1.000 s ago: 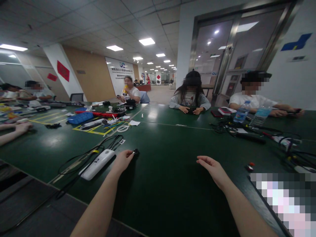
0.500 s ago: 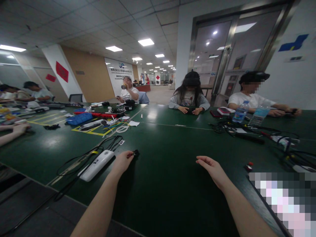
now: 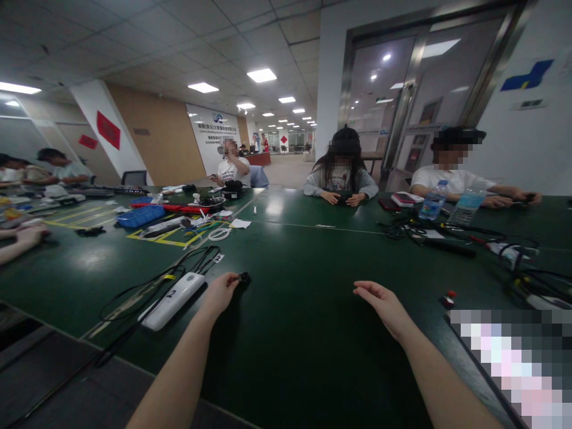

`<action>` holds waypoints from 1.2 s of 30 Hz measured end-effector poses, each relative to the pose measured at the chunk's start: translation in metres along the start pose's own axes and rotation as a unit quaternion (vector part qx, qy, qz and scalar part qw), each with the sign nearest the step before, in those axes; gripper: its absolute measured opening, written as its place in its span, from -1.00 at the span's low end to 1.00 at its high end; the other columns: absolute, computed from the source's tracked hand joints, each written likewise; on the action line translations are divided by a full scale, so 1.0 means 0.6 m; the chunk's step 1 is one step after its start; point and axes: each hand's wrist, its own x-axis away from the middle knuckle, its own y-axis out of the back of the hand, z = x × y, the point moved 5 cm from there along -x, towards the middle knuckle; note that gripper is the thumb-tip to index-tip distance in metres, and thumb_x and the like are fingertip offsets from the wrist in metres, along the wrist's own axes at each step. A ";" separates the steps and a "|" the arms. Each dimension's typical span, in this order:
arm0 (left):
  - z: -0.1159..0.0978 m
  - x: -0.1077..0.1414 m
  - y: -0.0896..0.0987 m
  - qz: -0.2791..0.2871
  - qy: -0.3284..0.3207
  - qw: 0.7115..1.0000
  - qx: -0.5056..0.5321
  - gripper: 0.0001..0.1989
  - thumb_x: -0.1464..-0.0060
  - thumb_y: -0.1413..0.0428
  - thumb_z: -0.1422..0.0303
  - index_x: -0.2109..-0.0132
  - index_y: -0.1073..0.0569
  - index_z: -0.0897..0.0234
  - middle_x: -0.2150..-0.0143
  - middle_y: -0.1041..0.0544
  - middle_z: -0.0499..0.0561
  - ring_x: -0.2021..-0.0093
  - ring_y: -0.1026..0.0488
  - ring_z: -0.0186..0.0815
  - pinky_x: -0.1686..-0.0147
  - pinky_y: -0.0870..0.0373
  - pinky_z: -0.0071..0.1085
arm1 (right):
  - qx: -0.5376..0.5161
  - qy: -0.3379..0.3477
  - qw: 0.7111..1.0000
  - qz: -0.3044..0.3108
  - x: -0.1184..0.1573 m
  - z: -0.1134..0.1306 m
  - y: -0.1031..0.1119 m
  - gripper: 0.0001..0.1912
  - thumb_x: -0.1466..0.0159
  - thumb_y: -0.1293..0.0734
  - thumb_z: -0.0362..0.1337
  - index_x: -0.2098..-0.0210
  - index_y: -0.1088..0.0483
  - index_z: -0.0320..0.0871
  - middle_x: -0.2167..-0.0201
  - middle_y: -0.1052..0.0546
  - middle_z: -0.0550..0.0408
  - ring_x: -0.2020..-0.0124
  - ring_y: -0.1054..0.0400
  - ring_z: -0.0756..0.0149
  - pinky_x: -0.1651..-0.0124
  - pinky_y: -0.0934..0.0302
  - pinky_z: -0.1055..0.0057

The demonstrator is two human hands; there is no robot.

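My left hand (image 3: pixel 220 293) is closed at the fingertips on a small black object (image 3: pixel 243 278), just right of a white power strip (image 3: pixel 173 301) marked with a 2. The object's exact form is too small to tell. Over the green table (image 3: pixel 304 310), to the right, my right hand (image 3: pixel 383 304) has its fingers slightly curled, thumb and fingertips near each other with a narrow gap. Nothing shows between them.
A blue basket (image 3: pixel 140 216), loose wires and a white cable coil (image 3: pixel 219 235) lie at the left back. Bottles (image 3: pixel 433 200), black cables (image 3: pixel 447 229) and a small red-topped item (image 3: pixel 448 298) are on the right. Several people sit around the table.
The whole view has shifted very slightly. Both hands keep almost the same place and pose. At the far left, another person's hand has moved a little.
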 end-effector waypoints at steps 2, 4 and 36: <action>0.003 -0.001 -0.001 0.001 0.011 1.000 0.004 -0.75 -0.02 0.07 0.32 0.18 -0.41 0.27 0.22 -0.51 0.05 0.20 -0.43 -0.28 0.25 -0.28 -0.46 | 0.003 0.000 1.000 0.004 -0.003 -0.004 0.001 -0.69 -0.03 -0.28 -0.12 0.23 -0.38 -0.06 0.23 -0.50 0.09 0.06 -0.28 0.16 0.00 -0.08 0.21; 0.004 -0.001 -0.002 0.005 0.020 1.000 0.008 -0.74 -0.03 0.09 0.32 0.17 -0.40 0.28 0.21 -0.51 0.05 0.20 -0.42 -0.28 0.26 -0.28 -0.46 | 0.006 -0.001 1.000 0.006 -0.006 -0.008 0.002 -0.68 -0.03 -0.28 -0.11 0.22 -0.38 -0.05 0.22 -0.49 0.09 0.05 -0.28 0.16 0.00 -0.09 0.22; -0.009 0.004 0.004 -0.002 0.028 0.998 -0.053 -0.81 -0.01 0.04 0.32 0.22 -0.39 0.20 0.24 -0.51 -0.01 0.23 -0.42 -0.31 0.30 -0.26 -0.49 | 0.010 0.007 1.000 0.008 -0.007 -0.010 0.002 -0.68 -0.04 -0.28 -0.11 0.21 -0.38 -0.04 0.21 -0.49 0.09 0.06 -0.27 0.17 0.02 -0.08 0.22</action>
